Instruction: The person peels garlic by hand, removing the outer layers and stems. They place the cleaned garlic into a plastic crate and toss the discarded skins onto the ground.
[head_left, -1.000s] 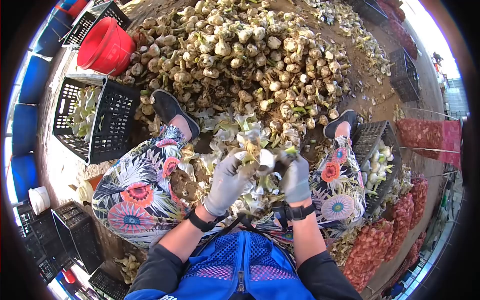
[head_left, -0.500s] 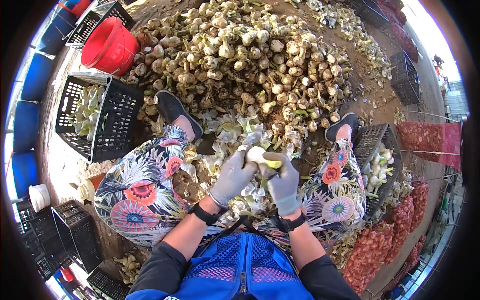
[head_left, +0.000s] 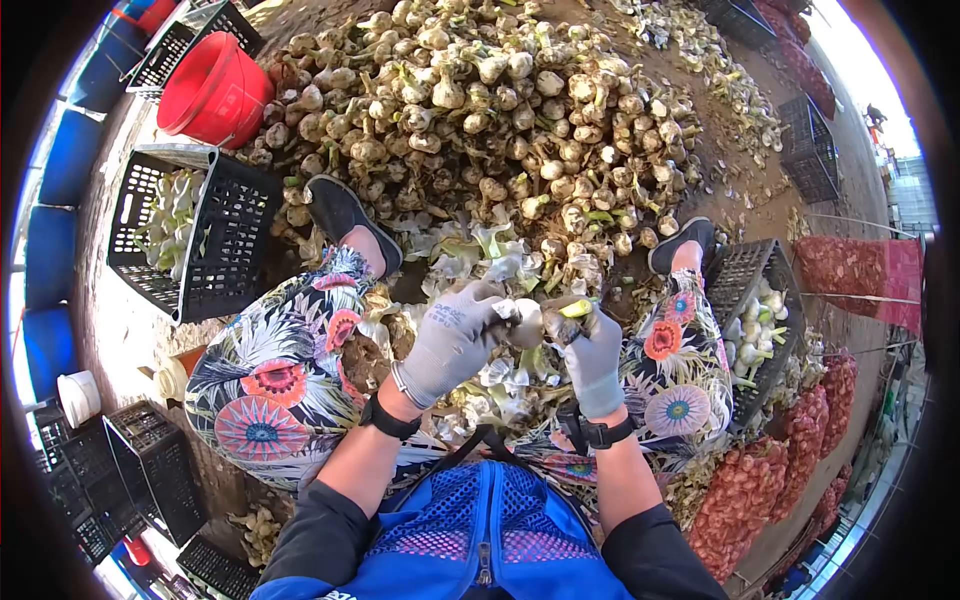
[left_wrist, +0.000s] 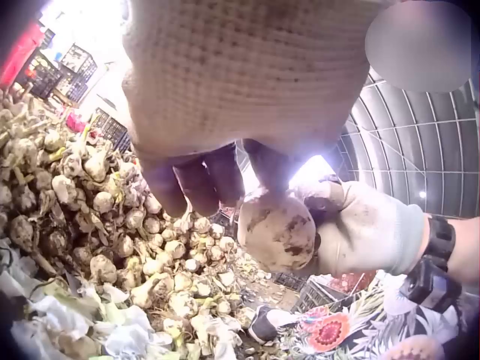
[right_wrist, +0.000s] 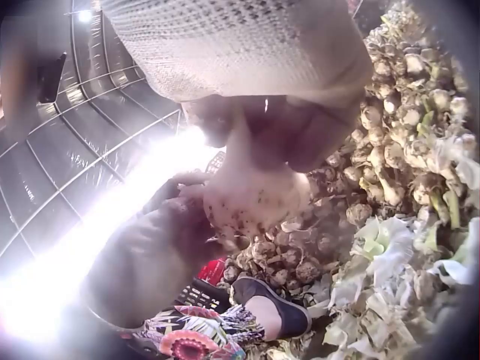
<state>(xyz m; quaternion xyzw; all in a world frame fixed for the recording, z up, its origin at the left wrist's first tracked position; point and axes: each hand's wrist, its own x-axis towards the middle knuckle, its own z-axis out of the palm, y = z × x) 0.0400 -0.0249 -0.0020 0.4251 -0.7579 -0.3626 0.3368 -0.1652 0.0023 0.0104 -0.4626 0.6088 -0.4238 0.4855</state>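
A garlic bulb (head_left: pixel 524 328), pale with brown dirt specks, is held between both gloved hands over the ground between the knees. My right hand (head_left: pixel 594 362) grips it by the stem, whose cut green end (head_left: pixel 577 309) pokes out above the fingers. From the other side my left hand (head_left: pixel 448 342) pinches at the bulb's skin with curled fingers. The left wrist view shows the bulb's round, dirt-patched base (left_wrist: pixel 276 234) below the left fingers (left_wrist: pixel 199 184). In the right wrist view the bulb (right_wrist: pixel 251 199) hangs under the right fingers, its neck narrowing up between them.
A large heap of unpeeled garlic (head_left: pixel 480 120) lies ahead, with loose peeled skins (head_left: pixel 495 265) between the feet. Black crates holding garlic stand at left (head_left: pixel 235 235) and right (head_left: pixel 740 290). A red bucket (head_left: pixel 215 95) sits back left; red net sacks (head_left: pixel 740 505) line the right.
The bulb first showed its white side, then lay sideways between the hands; now its dirt-marked skin shows. The hands drew together, then the left moved forward and the right shifted slightly right.
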